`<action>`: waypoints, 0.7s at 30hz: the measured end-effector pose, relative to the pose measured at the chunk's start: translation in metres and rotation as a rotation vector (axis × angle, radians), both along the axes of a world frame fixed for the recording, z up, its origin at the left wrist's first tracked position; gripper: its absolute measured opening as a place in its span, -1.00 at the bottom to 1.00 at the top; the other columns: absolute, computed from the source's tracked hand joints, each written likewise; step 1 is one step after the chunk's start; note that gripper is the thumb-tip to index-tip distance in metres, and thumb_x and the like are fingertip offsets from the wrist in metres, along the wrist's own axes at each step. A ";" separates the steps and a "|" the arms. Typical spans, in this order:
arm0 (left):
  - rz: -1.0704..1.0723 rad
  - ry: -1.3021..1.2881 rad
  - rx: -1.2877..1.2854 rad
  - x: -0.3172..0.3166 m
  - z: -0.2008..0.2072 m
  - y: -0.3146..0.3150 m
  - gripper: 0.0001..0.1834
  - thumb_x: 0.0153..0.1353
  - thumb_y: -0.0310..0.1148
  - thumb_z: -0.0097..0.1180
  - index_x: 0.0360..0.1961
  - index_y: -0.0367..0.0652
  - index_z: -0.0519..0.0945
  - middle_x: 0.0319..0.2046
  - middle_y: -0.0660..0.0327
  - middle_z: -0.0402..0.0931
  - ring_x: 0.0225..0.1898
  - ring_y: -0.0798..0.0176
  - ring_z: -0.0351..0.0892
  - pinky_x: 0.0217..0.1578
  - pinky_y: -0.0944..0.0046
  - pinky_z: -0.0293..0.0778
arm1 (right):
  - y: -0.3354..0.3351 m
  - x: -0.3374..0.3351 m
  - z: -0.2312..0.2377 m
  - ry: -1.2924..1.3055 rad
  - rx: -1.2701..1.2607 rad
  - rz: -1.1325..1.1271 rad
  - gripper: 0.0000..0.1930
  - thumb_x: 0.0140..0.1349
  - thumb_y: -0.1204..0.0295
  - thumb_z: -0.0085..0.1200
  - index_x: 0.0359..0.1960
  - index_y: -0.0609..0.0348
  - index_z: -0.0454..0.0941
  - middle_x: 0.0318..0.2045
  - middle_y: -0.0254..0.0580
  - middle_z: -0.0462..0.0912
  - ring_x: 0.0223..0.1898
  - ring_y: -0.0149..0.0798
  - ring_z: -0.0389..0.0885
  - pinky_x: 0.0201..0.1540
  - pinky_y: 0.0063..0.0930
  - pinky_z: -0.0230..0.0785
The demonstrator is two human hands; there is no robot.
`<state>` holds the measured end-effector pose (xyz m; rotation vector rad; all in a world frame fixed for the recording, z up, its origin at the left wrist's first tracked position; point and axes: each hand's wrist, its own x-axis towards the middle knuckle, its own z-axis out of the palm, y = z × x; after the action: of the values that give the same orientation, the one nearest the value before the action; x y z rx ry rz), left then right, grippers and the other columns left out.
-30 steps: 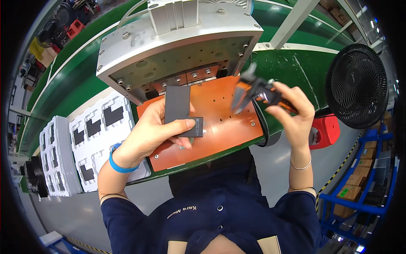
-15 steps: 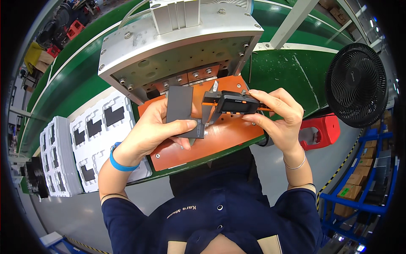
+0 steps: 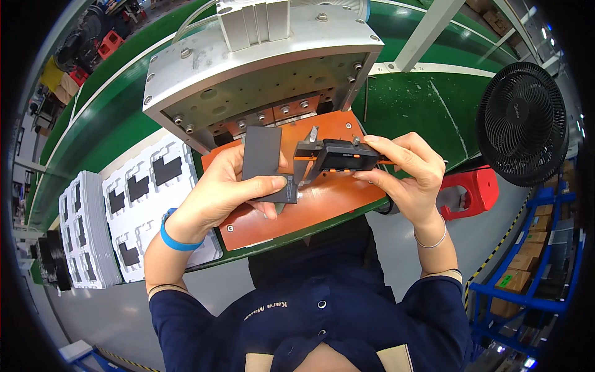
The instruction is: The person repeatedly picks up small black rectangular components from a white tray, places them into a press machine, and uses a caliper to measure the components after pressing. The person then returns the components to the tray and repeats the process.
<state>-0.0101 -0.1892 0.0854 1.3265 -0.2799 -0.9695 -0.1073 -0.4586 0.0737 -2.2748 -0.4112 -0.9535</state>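
Observation:
My left hand [image 3: 226, 189] grips a dark grey flat L-shaped piece [image 3: 262, 152], thumb on its lower part and fingers behind. In my right hand [image 3: 412, 173] is a black digital caliper [image 3: 346, 158] with orange parts, pinched between thumb and fingers at its right end. The caliper's jaws point left and sit close to the piece's right edge, above its lower arm; whether they touch it I cannot tell. Both hands are held over an orange board [image 3: 347, 193].
A metal press-like fixture [image 3: 260, 68] stands behind the board. At left lie a white tray [image 3: 158, 201] with dark L-shaped pieces and a tray stack [image 3: 110, 248]. To the right are a black fan [image 3: 522, 124], a red stool [image 3: 476, 191] and a blue rack [image 3: 524, 302] with boxes.
The caliper has shifted slightly left and tilted a little, its display now turned differently. My left hand and the L-shaped piece have barely moved.

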 end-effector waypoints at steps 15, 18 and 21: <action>0.020 0.009 -0.018 0.001 -0.002 0.000 -0.62 0.18 -0.45 0.31 -0.02 -0.33 0.47 -0.23 0.13 0.56 -0.53 0.27 0.68 -0.48 0.39 0.65 | 0.002 -0.009 0.001 0.022 -0.012 0.010 -0.47 -0.24 0.35 0.52 -0.08 0.02 0.75 -0.54 -0.34 0.62 -0.55 -0.41 0.52 -0.54 -0.55 0.34; 0.016 0.019 -0.016 0.001 -0.002 0.000 -0.62 0.18 -0.45 0.31 -0.03 -0.33 0.47 -0.25 0.15 0.54 -0.54 0.27 0.68 -0.49 0.39 0.65 | 0.002 -0.008 -0.002 0.027 -0.005 0.017 -0.47 -0.23 0.34 0.52 -0.09 0.02 0.76 -0.53 -0.33 0.62 -0.55 -0.41 0.53 -0.54 -0.55 0.34; 0.017 0.026 -0.020 0.001 -0.001 0.000 -0.62 0.18 -0.46 0.31 -0.03 -0.33 0.47 -0.26 0.16 0.54 -0.54 0.27 0.68 -0.49 0.38 0.65 | 0.001 -0.006 -0.004 0.025 0.006 0.016 -0.48 -0.23 0.34 0.52 -0.09 0.03 0.76 -0.53 -0.33 0.62 -0.56 -0.41 0.52 -0.54 -0.56 0.34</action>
<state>-0.0092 -0.1890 0.0840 1.2959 -0.2572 -0.9662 -0.1136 -0.4571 0.0695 -2.2730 -0.4145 -0.9163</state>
